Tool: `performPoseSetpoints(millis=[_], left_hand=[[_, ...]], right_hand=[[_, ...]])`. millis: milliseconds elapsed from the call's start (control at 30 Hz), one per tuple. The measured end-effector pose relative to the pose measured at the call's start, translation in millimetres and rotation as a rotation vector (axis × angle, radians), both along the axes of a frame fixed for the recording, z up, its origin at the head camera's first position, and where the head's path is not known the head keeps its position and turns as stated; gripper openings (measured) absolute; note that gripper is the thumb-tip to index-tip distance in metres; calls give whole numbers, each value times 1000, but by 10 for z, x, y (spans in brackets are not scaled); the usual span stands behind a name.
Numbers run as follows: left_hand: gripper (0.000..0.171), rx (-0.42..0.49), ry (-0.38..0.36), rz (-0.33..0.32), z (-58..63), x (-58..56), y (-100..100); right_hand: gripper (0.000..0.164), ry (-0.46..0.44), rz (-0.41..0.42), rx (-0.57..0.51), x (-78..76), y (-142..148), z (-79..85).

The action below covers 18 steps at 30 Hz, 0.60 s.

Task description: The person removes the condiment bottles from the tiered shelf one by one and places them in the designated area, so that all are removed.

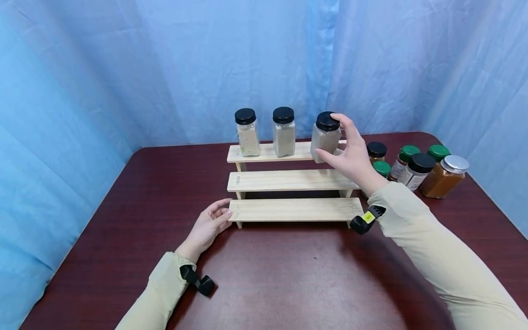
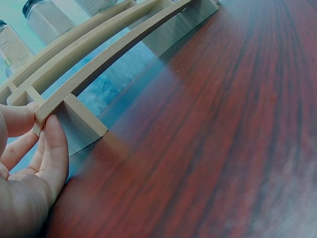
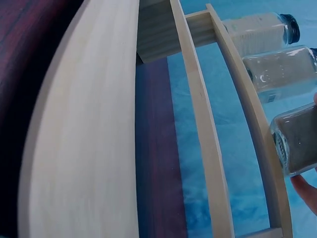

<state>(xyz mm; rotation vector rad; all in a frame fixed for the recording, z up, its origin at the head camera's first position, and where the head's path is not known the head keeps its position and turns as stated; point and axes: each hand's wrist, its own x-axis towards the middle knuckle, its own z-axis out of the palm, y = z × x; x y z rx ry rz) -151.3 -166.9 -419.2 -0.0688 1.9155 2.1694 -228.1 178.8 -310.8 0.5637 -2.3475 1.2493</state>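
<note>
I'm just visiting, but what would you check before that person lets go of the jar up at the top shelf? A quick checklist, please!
1. Rack steadied: ok. The left hand pinches the left end of the wooden rack's lowest shelf.
2. Jar held: ok. The right hand grips the black-lidded jar.
3. Jar resting fully on the top shelf: cannot tell. Its contact with the wood isn't clear.
4. Neighbours standing: ok. Two other black-lidded jars stand upright to its left, with a gap between.
5. Jars at the table's right in full view: not ok. The right arm hides part of the group.
</note>
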Motion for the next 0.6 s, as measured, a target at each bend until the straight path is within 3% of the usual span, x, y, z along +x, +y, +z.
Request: performPoseSetpoints(millis=[267,600], left_hand=[[49,-5,-5,3,11,12,7],[49,-1,5,1,6,-3,10]], right_hand=[[81,34,37,-40,145,139,16],[86,115,6,1,339,275,3]])
